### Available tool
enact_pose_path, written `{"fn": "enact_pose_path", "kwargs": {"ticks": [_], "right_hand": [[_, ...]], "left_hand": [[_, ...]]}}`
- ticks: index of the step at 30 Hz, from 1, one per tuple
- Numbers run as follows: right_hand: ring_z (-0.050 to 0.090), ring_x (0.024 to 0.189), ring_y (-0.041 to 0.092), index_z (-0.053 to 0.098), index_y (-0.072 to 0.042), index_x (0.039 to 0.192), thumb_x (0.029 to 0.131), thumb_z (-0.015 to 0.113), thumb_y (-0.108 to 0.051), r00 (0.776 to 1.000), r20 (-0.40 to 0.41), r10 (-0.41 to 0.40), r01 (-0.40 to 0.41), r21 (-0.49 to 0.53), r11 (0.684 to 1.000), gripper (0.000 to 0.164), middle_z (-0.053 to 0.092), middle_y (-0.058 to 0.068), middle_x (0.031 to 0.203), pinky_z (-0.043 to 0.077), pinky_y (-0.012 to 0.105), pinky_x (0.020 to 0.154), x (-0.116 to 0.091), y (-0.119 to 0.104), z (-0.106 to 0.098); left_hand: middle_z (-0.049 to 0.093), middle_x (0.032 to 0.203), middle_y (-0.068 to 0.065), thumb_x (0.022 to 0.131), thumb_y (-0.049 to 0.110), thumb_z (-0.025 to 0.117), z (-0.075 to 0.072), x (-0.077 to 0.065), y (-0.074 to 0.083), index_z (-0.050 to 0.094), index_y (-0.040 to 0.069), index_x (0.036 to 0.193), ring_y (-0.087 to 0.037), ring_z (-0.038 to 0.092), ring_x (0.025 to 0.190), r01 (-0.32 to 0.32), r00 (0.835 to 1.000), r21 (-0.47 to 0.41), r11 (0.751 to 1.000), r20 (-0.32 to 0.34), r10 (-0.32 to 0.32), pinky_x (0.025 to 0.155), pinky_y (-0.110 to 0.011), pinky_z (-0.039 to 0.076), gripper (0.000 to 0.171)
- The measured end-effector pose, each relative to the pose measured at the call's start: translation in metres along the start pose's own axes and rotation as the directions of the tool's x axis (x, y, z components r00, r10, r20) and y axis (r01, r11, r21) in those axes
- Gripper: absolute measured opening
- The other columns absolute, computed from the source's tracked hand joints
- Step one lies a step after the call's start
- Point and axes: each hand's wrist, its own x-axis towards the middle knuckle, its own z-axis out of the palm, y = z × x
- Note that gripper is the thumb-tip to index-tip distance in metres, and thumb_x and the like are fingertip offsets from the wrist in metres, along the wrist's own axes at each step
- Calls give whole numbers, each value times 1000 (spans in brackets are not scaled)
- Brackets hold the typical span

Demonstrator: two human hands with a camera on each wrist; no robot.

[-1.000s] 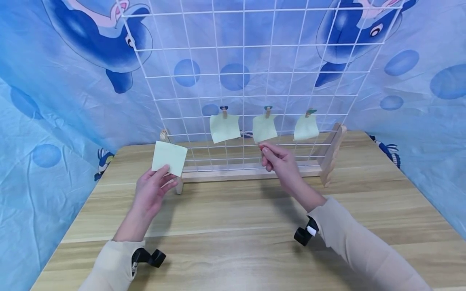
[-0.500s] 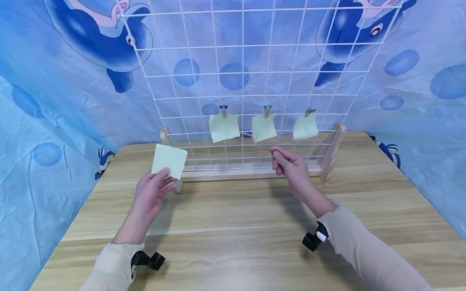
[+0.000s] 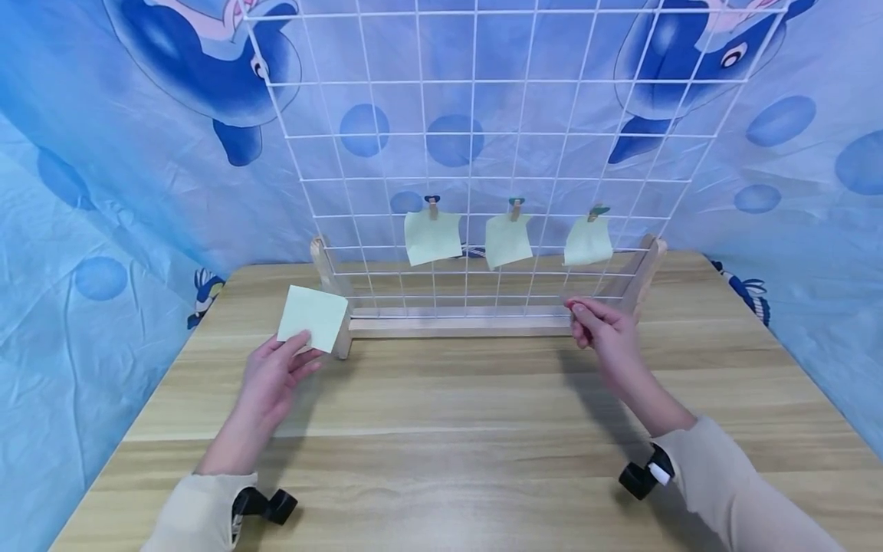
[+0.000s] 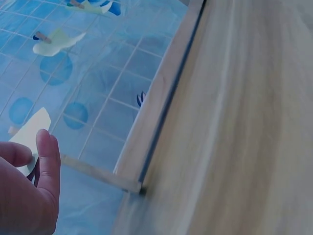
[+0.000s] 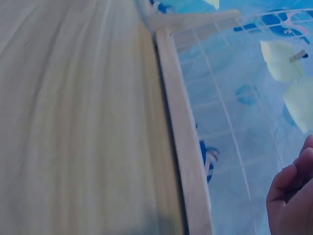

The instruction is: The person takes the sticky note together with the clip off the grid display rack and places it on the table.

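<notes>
My left hand (image 3: pixel 270 377) pinches a pale green sticky note (image 3: pixel 313 316) between thumb and fingers, in front of the grid's left foot. In the left wrist view the note (image 4: pixel 35 131) appears nearly edge-on. At the right, my right hand (image 3: pixel 608 336) pinches a small red-topped clothespin (image 3: pixel 570 303), mostly covered by the fingertips. Three similar notes hang in a row on the white wire grid (image 3: pixel 476 134): a left one (image 3: pixel 433 239), a middle one (image 3: pixel 509 242) and a right one (image 3: pixel 589 244). A small wooden clothespin (image 3: pixel 516 208) holds the middle note at its top; the others hang likewise.
The grid stands on a wooden base bar (image 3: pixel 458 328) with a wooden foot (image 3: pixel 648 268) at each end. Beneath it lies a wood-grain table (image 3: pixel 441 429). Behind and at the sides hangs a blue cloth (image 3: pixel 62 360) with dolphins and bubbles.
My right hand has moved right and slightly down, away from below the middle note, still pinching the red-topped clothespin. The left hand has dropped slightly left with its note. The head view has shifted a little.
</notes>
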Motion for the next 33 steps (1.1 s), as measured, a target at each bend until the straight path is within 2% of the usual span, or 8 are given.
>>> {"fn": "enact_pose_path", "kwargs": {"ticks": [5,12,17,20,24,27,30,33], "right_hand": [[47,57,4,72,-23,87,98,54,-8,1000,8,17,-15,-160,987,26,52,-4,64,40,16,48,-12,2,-27],[49,61,6,71,-22,95,100,53,-17,997,-5,76,-74,-296,952,20,55,-4,69,43,19,52,-28,1,-63],[51,63,7,68,-8,108,101,52,-22,994,-24,103,-104,-379,920,24,57,-5,72,45,20,53,-34,0,-78],[51,64,8,67,-6,108,101,51,-24,993,-33,113,-116,-416,902,25,57,-6,72,45,21,54,-37,1,-85],[51,64,9,69,-13,103,101,50,-24,993,-25,119,-117,-447,887,22,56,-5,71,45,22,54,-40,3,-95],[50,64,10,71,-16,101,101,50,-24,990,-2,139,-126,-440,889,22,55,-4,70,44,24,53,-42,6,-105],[51,64,10,72,-19,100,101,51,-24,977,31,213,-185,-384,904,21,56,-4,72,46,24,54,-43,10,-115],[52,63,8,73,-23,99,100,53,-24,949,51,312,-281,-318,905,20,57,-5,72,47,22,55,-43,14,-124]], "left_hand": [[70,86,3,94,10,63,-14,-7,1,67,15,90,-11,70,77,-10,1000,55,998,27,9,66,-23,58,7],[72,88,4,92,11,66,-32,-19,2,68,17,94,-11,70,82,-18,1000,130,991,22,15,69,-25,58,7],[72,90,6,92,12,66,-40,-26,3,70,21,95,-10,70,82,0,1000,177,984,5,0,70,-26,58,10],[71,91,7,92,14,66,-44,-29,4,68,23,98,-9,69,82,-2,1000,211,977,7,0,71,-26,58,11],[72,91,7,92,11,65,-50,-33,4,68,22,98,-10,70,81,-15,1000,229,973,13,13,68,-25,58,13],[72,88,6,92,7,64,-56,-35,3,69,21,95,-11,70,79,-8,1000,241,970,8,7,67,-26,58,14],[73,84,4,92,8,65,-60,-35,1,66,19,94,-12,71,77,27,1000,287,958,-9,-26,67,-27,59,12],[73,81,2,91,10,66,-63,-34,-2,62,16,100,-12,71,76,73,997,352,933,-37,-64,69,-28,59,11]]}}
